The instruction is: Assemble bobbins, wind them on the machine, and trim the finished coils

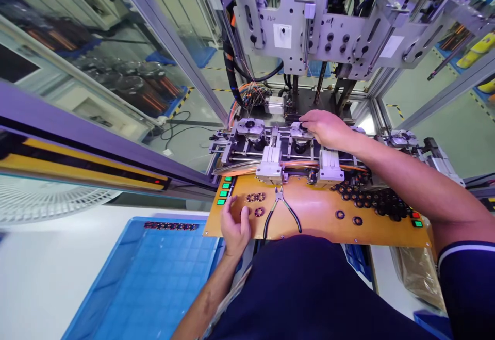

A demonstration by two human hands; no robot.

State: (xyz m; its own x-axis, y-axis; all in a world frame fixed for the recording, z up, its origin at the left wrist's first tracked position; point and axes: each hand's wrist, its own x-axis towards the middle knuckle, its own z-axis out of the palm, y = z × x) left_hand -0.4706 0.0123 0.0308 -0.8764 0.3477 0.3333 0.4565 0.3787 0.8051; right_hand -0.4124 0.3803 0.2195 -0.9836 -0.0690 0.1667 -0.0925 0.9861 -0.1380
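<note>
My right hand [328, 129] reaches to the middle metal fixture [297, 132] on the machine. Its fingers are together and bent down over a dark round part seated there; what the fingertips pinch, if anything, is hidden. My left hand [236, 230] rests at the left part of the orange-brown panel, thumb and fingers apart. Close to it lie a small dark ring-shaped part [259, 211] with coppery segments and two more such rings [256, 197]. A pair of pliers [279, 195] with dark and green handles lies spread on the panel between my hands.
Another fixture [250, 127] sits to the left, one [402, 138] to the right. Black round parts [373, 198] are heaped on the panel's right. Green buttons [223, 194] line its left edge. A blue tray [154, 278] holds a row of rings. Metal plates [294, 30] hang overhead.
</note>
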